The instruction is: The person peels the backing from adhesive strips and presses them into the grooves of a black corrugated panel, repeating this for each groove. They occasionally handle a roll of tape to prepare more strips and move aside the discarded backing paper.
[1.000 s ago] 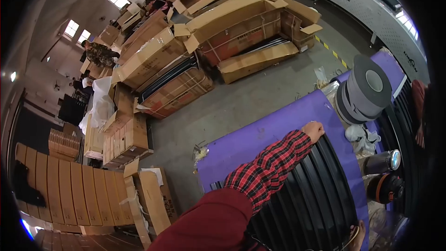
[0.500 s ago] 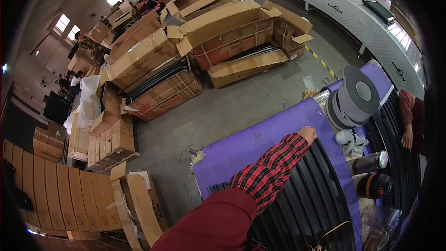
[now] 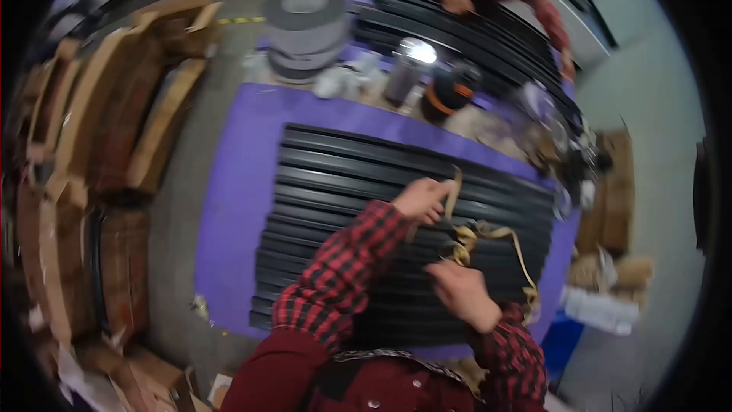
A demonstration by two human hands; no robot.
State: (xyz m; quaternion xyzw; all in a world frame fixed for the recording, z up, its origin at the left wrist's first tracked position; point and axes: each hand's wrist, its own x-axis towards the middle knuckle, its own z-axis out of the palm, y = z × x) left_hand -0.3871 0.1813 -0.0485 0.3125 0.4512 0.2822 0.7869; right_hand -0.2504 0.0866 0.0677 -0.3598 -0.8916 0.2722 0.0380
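Dark ribbed strips [image 3: 343, 175] lie side by side on the purple table covering [image 3: 221, 206] in front of me. My left hand [image 3: 423, 200] is over their middle, its fingers pinched at a narrow tan band [image 3: 454, 192]. Closer to my body, my right hand [image 3: 463, 297] has its fingers curled beside a tangled tan loop [image 3: 460, 248]. Blur hides what, if anything, the right fingers grip. From the tangle, a tan tail [image 3: 518, 252] trails to the right across the strips.
Beyond the strips stand grey rolls [image 3: 305, 38], a metal cup [image 3: 406, 72] and a black-and-orange container [image 3: 450, 91]. Across the table, a co-worker's hand [image 3: 456, 0] is over more dark strips [image 3: 480, 38]. Open cartons [image 3: 99, 122] line the left; a carton [image 3: 616, 191] stands right.
My view has swung to the right. My left hand has come back from the strips' far end to the tan band, and my right hand is now in view.
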